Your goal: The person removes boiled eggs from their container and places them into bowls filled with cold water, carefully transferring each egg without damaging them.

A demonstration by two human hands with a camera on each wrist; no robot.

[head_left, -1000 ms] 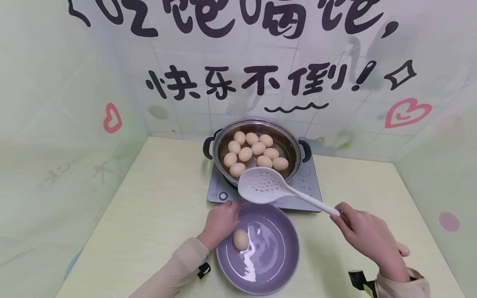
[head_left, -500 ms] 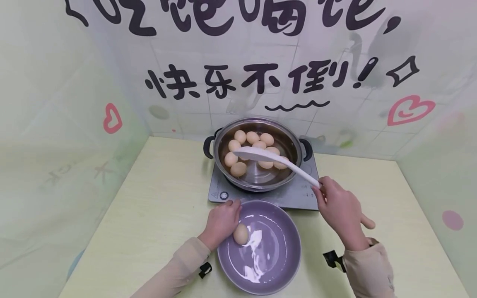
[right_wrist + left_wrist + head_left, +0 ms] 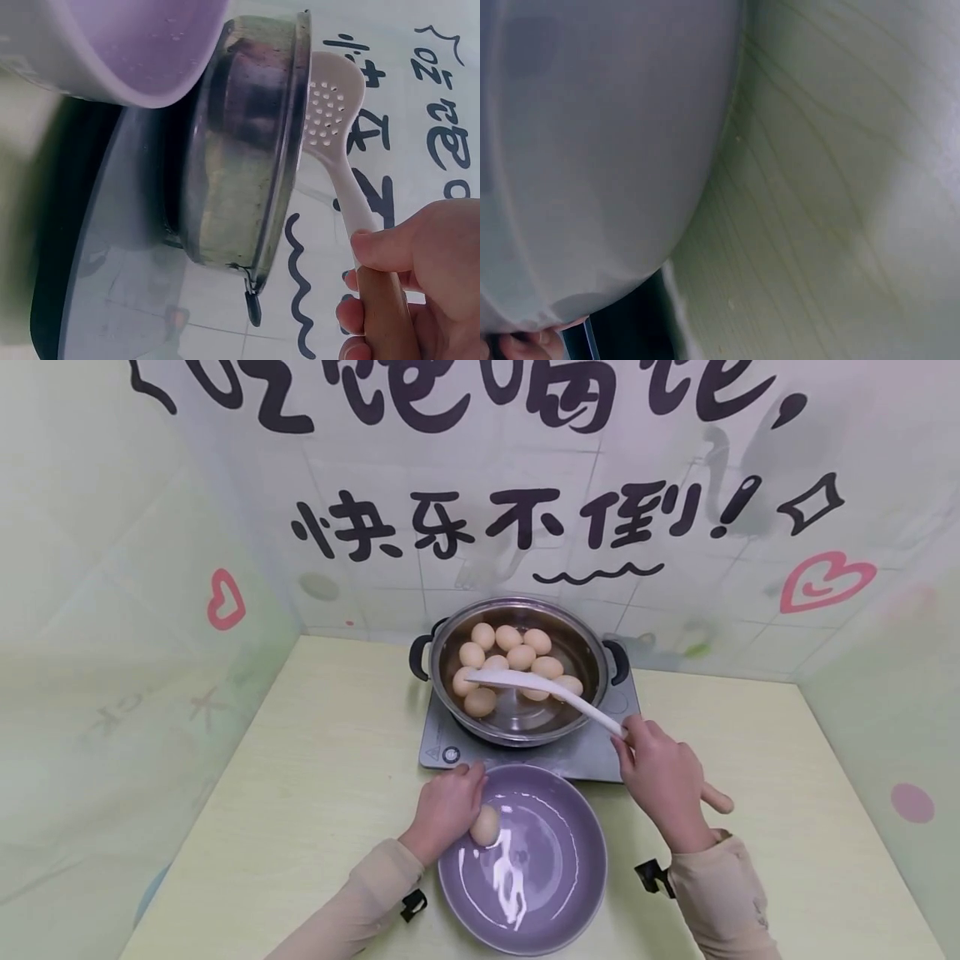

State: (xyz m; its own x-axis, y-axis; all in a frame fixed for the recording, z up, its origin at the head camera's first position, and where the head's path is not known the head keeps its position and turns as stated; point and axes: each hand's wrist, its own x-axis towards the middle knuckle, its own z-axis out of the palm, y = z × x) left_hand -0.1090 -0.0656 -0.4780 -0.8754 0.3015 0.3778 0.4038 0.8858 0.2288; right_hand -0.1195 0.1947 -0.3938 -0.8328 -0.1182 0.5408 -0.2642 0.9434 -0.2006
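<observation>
My right hand [image 3: 666, 781] grips a white slotted ladle [image 3: 510, 679] by its handle; in the right wrist view the fingers wrap its wooden end [image 3: 384, 311]. The ladle's head is over the steel pot [image 3: 517, 737], above several brown eggs [image 3: 521, 657] lying in water. Below the pot, my left hand [image 3: 447, 806] holds the upper left rim of a purple bowl [image 3: 547, 893]. One egg [image 3: 485, 827] lies in that bowl beside the hand. The left wrist view shows the bowl's outer wall [image 3: 615, 150] and a few fingertips at the lower left.
The pot stands on a grey induction cooker [image 3: 600, 767] at the back of the pale wooden table [image 3: 315, 760]. A printed wall covering [image 3: 375, 460] rises behind it, with walls at both sides. Black pot handles stick out left and right.
My right hand has moved left and forward, bringing the ladle from above the bowl's far edge to over the pot and tilting its head edge-on. The left hand has stayed at the bowl's rim.
</observation>
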